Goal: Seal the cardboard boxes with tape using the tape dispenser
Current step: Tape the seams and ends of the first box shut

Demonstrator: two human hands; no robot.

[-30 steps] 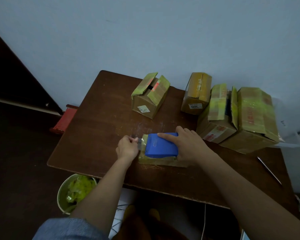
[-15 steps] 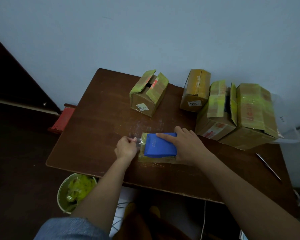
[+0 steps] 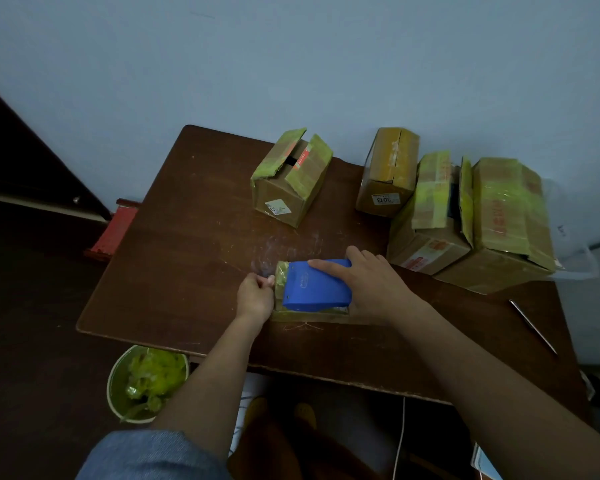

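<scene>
A blue tape dispenser (image 3: 315, 286) lies on top of a flat cardboard box (image 3: 309, 315) near the front of the brown table (image 3: 187, 258). My right hand (image 3: 374, 284) grips the dispenser, index finger stretched along its top. My left hand (image 3: 255, 295) sits at the box's left end, fingers curled, pinching the clear tape end (image 3: 270, 276) that comes out of the dispenser. Most of the flat box is hidden under the dispenser and my hands.
A box with raised flaps (image 3: 291, 178) stands at the back centre. Three more boxes (image 3: 388, 171) (image 3: 430, 216) (image 3: 506, 220) crowd the back right. A thin metal rod (image 3: 533, 326) lies at the right edge. A bucket of tape scraps (image 3: 146, 382) stands on the floor, front left.
Both hands and the dispenser stay almost where they were. The view has shifted slightly.
</scene>
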